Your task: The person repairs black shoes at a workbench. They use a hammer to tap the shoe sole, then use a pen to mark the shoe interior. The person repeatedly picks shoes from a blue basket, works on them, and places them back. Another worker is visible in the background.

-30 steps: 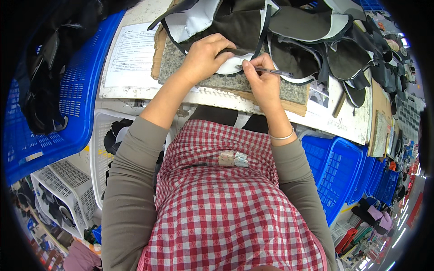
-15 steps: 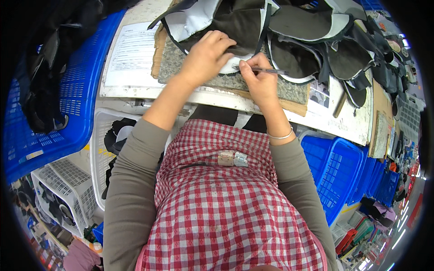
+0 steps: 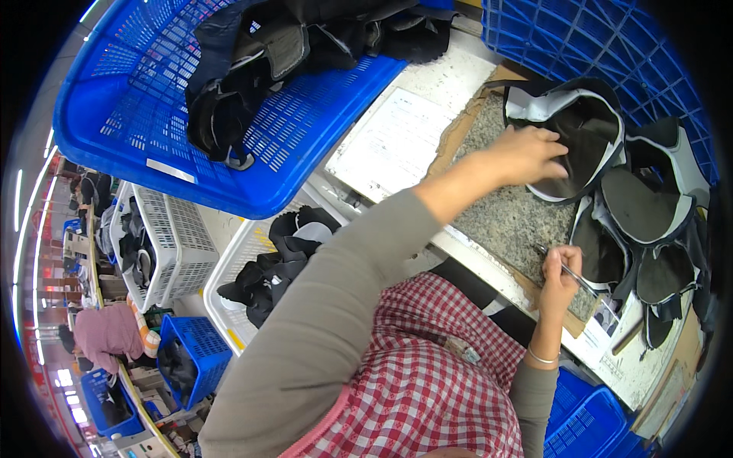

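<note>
My left hand (image 3: 527,156) lies on a dark shoe upper (image 3: 588,126) with a white lining edge. Its fingers are spread and slightly bent over the near side of the upper; the thumb is hard to make out. My right hand (image 3: 561,267) is closed round a slim pen-like tool (image 3: 578,281), held above the near end of a grey speckled stone slab (image 3: 492,217). Several more dark uppers (image 3: 637,202) with white edges are piled right of the slab.
A blue basket (image 3: 263,202) of black pieces stands at the left of the white table (image 3: 458,57). A paper sheet (image 3: 397,137) lies beside the slab. White crates (image 3: 179,237) stand lower left. Another blue basket (image 3: 580,38) rises behind, and blue bins (image 3: 588,420) sit lower right.
The view has swung left, bringing more of the blue basket into sight. My hands have come apart: the right has drawn away from the upper with the tool, the left stays at the upper.
</note>
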